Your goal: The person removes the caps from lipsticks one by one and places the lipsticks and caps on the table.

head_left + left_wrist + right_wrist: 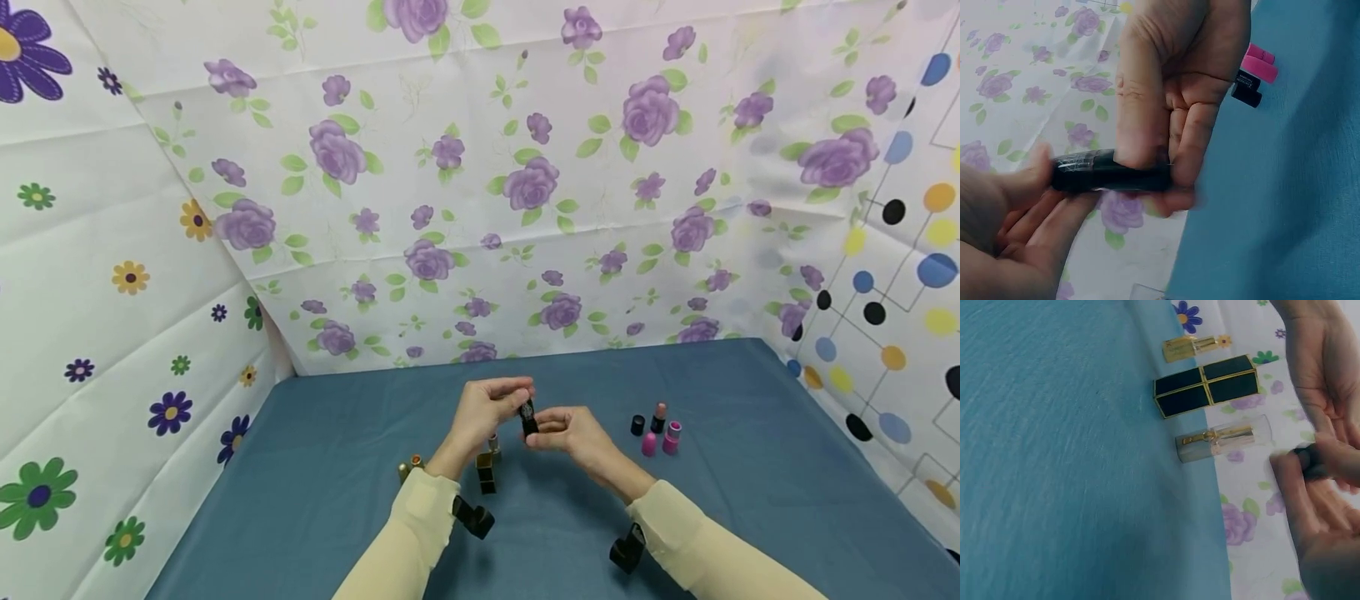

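Note:
A black lipstick (529,417) is held above the table between both hands. My left hand (486,408) pinches its upper end. Thumb and fingers of my right hand (576,437) grip its lower end. The left wrist view shows the tube (1113,172) lengthwise, with small print on it; no bullet is visible. Much of it is hidden by fingers in the right wrist view. Below the left hand stand a black gold-edged lipstick (486,473) and a clear-cased lipstick (1222,439).
By the left wrist are gold lipstick pieces (416,461). To the right stand a black cap (637,426), an uncapped black lipstick (658,418), a pink cap (648,444) and a pink lipstick (672,438). Patterned cloths rise around the blue table (337,517).

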The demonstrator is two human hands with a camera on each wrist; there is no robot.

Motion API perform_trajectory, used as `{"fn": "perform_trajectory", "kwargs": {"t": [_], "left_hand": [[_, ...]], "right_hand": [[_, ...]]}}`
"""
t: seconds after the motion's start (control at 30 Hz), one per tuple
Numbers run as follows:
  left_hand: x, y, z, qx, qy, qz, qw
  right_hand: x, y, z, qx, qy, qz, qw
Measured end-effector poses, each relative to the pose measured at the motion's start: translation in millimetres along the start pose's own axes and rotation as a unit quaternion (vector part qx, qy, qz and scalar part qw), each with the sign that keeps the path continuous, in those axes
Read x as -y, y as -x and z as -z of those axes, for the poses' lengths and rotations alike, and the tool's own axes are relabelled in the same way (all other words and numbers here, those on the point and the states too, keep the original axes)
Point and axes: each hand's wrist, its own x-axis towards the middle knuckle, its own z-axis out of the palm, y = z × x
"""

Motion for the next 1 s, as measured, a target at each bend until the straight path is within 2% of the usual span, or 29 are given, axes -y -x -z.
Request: {"fn": "perform_trajectory", "kwargs": {"t": [0.13,0.23,0.53,0.8,1.0], "left_hand": [[-9.2,-3.0,6.2,-0.044,-0.001,-0.014,0.9989],[-12.7,-3.9,8.1,-0.042,-0.004,-0.015,0.9990],[-9.9,-2.6,5.4,-0.030,0.011,-0.012,0.9994],[-10.3,-0.8,4.8,-0.026,-0.013,-0.015,0.9995],[-10.1,0.1,4.8,-0.020,-0.024,-0.020,0.9993]], "right_hand": [[-8,3,0,-0.041,0.047,-0.031,0.998],[-10,4,2,-0.054,0.039,-0.047,0.997],[-6,1,5,-0.023,0.022,-0.027,0.999],[-7,0,13,-0.012,0.021,-0.025,0.999],[1,0,21,0.003,0.067,-0.015,0.998]]}}
